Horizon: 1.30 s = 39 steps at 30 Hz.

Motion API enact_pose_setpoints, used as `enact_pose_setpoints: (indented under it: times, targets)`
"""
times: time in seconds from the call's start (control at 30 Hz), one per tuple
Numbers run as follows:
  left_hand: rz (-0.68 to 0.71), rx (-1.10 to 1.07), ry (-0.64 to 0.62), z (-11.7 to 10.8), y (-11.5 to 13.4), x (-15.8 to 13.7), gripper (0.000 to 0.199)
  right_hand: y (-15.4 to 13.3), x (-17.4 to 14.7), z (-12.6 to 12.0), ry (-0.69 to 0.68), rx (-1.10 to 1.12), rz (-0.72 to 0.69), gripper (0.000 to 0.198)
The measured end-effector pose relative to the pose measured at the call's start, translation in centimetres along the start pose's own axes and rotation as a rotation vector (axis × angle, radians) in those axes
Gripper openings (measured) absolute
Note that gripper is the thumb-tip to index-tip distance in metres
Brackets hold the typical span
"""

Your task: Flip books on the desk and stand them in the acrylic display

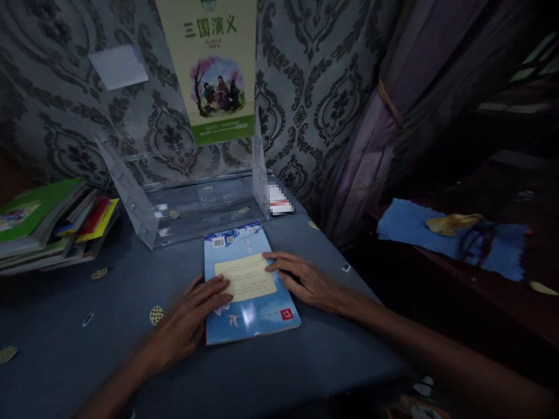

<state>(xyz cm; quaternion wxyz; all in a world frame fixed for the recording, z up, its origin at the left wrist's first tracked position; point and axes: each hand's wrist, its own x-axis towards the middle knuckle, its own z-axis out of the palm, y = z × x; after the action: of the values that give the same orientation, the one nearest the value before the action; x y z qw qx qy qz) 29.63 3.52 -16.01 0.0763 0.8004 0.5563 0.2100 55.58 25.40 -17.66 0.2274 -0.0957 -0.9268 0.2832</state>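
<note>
Wall [344,97] = biggest thing in view: grey, dark damask scrolls. Table [276,387] next, w/ dull blue-grey cloth covering, soft-looking, pale dotted ovals printed on it. Purple curtain [373,133] to the R, fabric in long folds, pinched by a tie [389,102].

Clear rack [132,193] at the table's far side: hard see-through plastic, shiny edges, angular side panels. Upright bk [214,68] shows above it, cream front w/ green base strip, flat rectangle. Bk stack [36,221] far L, uneven edges, glossy green cover on top. Blue cloth [399,230] off R, ragged edge, on a dark reddish surface.

Blue bk [249,281] lies flat & closed on the table, nearer the person than the rack, btwn & under both hands' fingers. Long axis runs away from the person toward the rack, far end leaning slightly L. Neither hand clearly nearer: both touch it, one from each long side. L hand [191,319] comes over the L edge, fingers extended & close together, tips on the cover; R hand [307,280] over the R edge, fingers a bit more spread, tips likewise on top. Both loosely open, no grip seen; can't tell re thumbs. Cover = smooth, glossy, w/ bright glare near the bottom.

Smallest: cream text panel [248,290], red square logo [287,314], barcode [219,241] at far end.
</note>
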Motion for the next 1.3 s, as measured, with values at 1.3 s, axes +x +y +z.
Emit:
enact_pose_setpoints:
  times: [1.3]
  targets:
    - [-0.385,0.1,0.149,1.3,-5.2,6.0,0.05,4.4,7.3,2.5,-0.023,-0.275,0.173,0.059]
